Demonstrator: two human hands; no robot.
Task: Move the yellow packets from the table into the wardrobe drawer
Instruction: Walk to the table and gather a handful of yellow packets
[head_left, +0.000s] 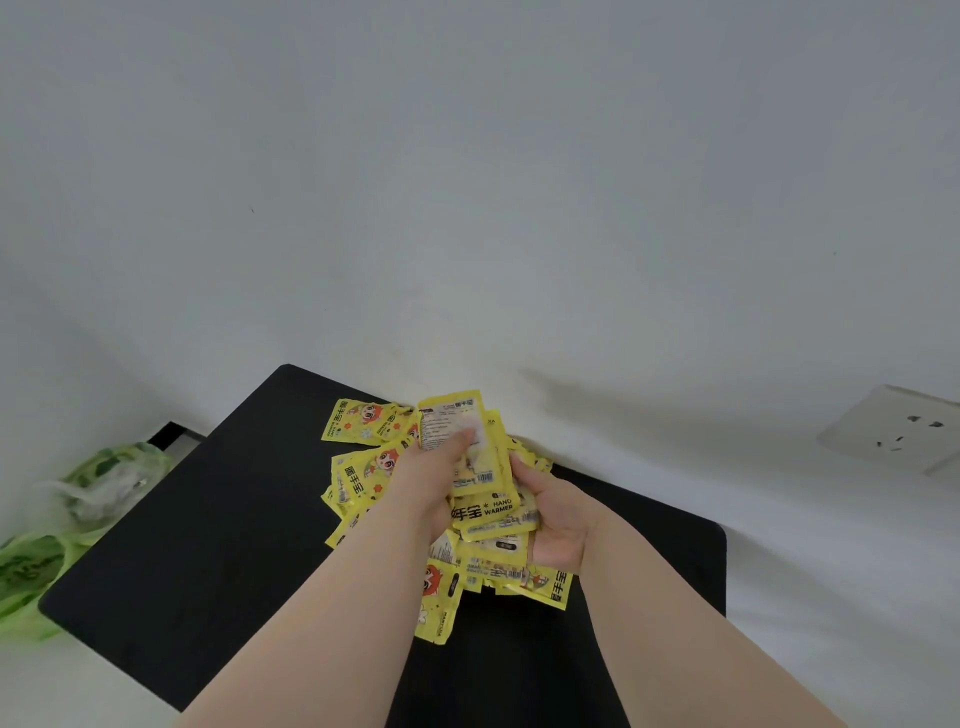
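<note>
In the head view, a black table (208, 545) is seen from above, set against a pale wall (519, 182), and a loose heap of yellow packets (363, 478) is spread across its far half. Both bare forearms are extended from the 6 o'clock edge of the picture toward the heap. A stack of packets (483, 499) is gripped between the 2 hands above the heap: the left hand (434, 480) is laid over the stack from 9 o'clock, its fingers drawn together and pressed down onto the top packet (457, 421), whose printed back faces the camera. The right hand (558, 512) is cupped against the stack from 3 o'clock, its fingers curled around the stack's edge, so both hands are clamped on the same bundle. The words "HAND WARMER" are legible on 1 packet in the stack. More packets are left lying on the table at 10 o'clock of the hands and directly beneath them, toward 6 o'clock. A green plastic bag (47, 551) is visible on the floor at 9 o'clock of the table, just beside its edge. A white wall socket (898, 431) is mounted at 3 o'clock, well apart from the table. No wardrobe drawer is shown in this view.
</note>
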